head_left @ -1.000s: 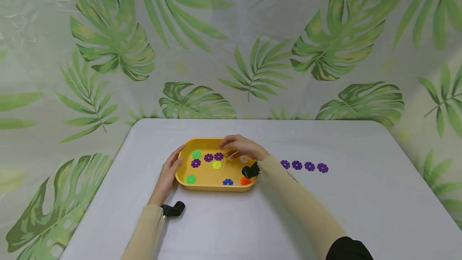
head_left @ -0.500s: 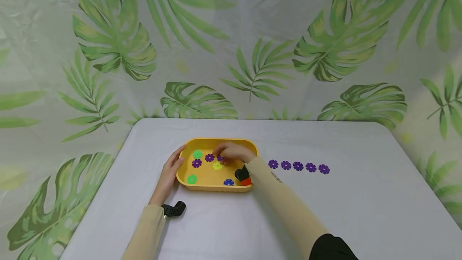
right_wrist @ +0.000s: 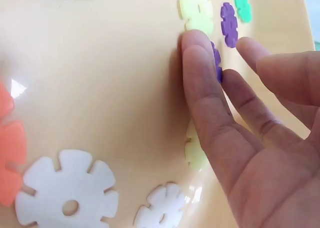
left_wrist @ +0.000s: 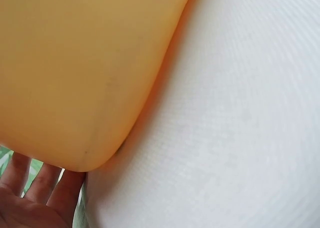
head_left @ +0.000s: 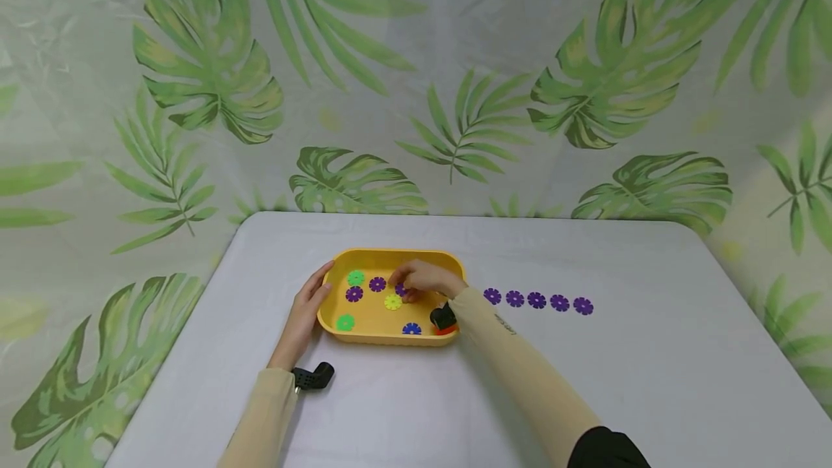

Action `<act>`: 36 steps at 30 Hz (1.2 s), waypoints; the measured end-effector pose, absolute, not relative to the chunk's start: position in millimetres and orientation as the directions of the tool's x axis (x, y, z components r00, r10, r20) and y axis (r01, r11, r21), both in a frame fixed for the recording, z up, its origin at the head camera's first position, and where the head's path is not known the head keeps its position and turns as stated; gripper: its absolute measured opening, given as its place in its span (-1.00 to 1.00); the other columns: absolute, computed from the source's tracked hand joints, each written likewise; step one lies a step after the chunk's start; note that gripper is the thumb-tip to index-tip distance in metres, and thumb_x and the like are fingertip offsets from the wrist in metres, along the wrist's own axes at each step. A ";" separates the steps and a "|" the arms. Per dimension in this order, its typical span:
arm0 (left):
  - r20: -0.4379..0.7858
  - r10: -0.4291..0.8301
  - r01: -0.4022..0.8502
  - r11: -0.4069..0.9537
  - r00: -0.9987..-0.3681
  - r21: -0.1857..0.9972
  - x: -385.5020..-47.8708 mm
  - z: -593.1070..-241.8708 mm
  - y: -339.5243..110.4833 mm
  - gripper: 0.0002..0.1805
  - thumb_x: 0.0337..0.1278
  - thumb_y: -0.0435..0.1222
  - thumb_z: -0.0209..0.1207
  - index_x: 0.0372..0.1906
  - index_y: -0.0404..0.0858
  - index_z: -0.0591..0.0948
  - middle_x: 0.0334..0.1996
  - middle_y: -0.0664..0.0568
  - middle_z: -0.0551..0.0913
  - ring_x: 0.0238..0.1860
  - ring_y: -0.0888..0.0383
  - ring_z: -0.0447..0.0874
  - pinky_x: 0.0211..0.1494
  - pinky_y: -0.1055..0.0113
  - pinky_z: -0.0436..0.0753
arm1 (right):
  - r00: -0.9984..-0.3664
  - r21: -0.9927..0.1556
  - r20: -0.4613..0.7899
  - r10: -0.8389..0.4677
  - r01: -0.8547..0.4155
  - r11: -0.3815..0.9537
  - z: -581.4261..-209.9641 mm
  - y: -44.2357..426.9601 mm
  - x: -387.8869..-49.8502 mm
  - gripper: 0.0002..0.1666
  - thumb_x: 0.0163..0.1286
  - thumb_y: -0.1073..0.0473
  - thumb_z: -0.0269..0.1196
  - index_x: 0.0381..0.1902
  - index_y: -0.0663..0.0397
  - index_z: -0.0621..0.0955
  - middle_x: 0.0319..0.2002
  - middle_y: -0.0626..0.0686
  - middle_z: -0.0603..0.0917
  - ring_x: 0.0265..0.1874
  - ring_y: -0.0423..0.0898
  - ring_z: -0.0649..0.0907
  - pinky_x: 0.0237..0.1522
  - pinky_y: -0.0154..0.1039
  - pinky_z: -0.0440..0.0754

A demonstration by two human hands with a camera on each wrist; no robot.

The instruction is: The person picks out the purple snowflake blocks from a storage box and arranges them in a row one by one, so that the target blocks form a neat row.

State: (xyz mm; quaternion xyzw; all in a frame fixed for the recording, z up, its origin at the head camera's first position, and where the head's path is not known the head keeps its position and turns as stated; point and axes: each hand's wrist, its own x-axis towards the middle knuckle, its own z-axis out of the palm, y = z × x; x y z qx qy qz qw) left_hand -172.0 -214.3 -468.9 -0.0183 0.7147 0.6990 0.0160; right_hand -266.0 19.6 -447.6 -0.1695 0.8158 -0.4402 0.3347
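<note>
A yellow tray (head_left: 377, 339) lies on the white table, with my left hand (head_left: 300, 320) gripping its left end, thumb at the rim. In the left wrist view, fingers of the left hand (left_wrist: 42, 200) touch the tray's outer wall (left_wrist: 85, 77). Inside the tray, my right hand (head_left: 425, 279) pinches a purple flower-shaped disc (head_left: 400, 289) beside a yellow one (head_left: 393, 302). The right wrist view shows the purple disc (right_wrist: 217, 62) between fingertips of the right hand (right_wrist: 250, 123), largely hidden by them.
Also in the tray are purple discs (head_left: 378, 284), green discs (head_left: 345, 322), a blue disc (head_left: 412, 328), white discs (right_wrist: 67, 188) and an orange piece (right_wrist: 10, 143). Right of the tray, several purple discs (head_left: 536, 300) form a row on the table.
My right hand has moved left and down within the tray, and its fingers have closed on a purple disc. My left hand keeps its hold on the tray.
</note>
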 end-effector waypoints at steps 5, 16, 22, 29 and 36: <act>-0.055 -0.003 -0.056 0.042 -0.998 0.998 -170.3 -464.5 -213.2 -0.49 0.49 -0.31 -0.14 0.46 -0.23 0.19 0.47 -0.05 0.07 0.45 0.06 -0.01 0.45 0.21 0.10 | -0.702 -0.841 -0.410 -0.583 0.044 0.539 -446.7 19.0 -264.3 -0.62 0.26 0.52 -0.01 0.01 0.39 0.56 -0.28 0.18 0.60 -0.55 -0.09 0.59 -0.25 -0.20 0.70; -0.035 -0.018 -0.036 0.035 -0.999 0.999 -179.7 -488.1 -218.6 -0.51 0.50 -0.26 -0.13 0.45 -0.13 0.24 0.47 0.00 0.08 0.45 0.08 0.00 0.45 0.19 0.09 | -0.725 -0.871 -0.401 -0.560 0.113 0.477 -433.3 34.9 -264.0 -0.73 0.32 0.43 0.07 -0.05 0.32 0.58 -0.44 0.10 0.61 -0.58 -0.12 0.58 -0.30 -0.25 0.68; -0.017 -0.025 -0.019 0.065 -1.000 0.998 -181.9 -494.5 -220.2 -0.51 0.49 -0.21 -0.12 0.44 -0.07 0.26 0.46 0.05 0.11 0.44 0.12 0.03 0.44 0.22 0.13 | -0.707 -0.918 -0.324 -0.628 0.074 0.389 -414.5 63.2 -263.2 -0.72 0.38 0.38 0.04 0.01 0.33 0.54 -0.42 0.10 0.57 -0.57 -0.13 0.49 -0.41 -0.30 0.58; -0.025 -0.031 -0.027 0.072 -0.999 0.997 -181.7 -495.3 -220.8 -0.51 0.49 -0.19 -0.11 0.44 -0.05 0.27 0.45 0.08 0.13 0.43 0.15 0.06 0.43 0.25 0.15 | -0.730 -0.934 -0.269 -0.628 0.040 0.355 -405.0 117.6 -261.9 -0.67 0.42 0.27 0.07 0.08 0.30 0.49 -0.27 0.12 0.56 -0.44 -0.05 0.52 -0.30 -0.27 0.62; -0.020 -0.023 -0.021 0.080 -1.000 0.997 -182.6 -497.3 -222.5 -0.51 0.49 -0.17 -0.11 0.44 -0.04 0.26 0.46 0.09 0.12 0.44 0.16 0.03 0.43 0.25 0.14 | -0.796 -0.949 -0.229 -0.560 0.053 0.312 -413.2 192.2 -261.1 -0.66 0.49 0.24 0.02 0.10 0.36 0.43 -0.32 0.14 0.52 -0.36 0.03 0.54 -0.24 -0.27 0.64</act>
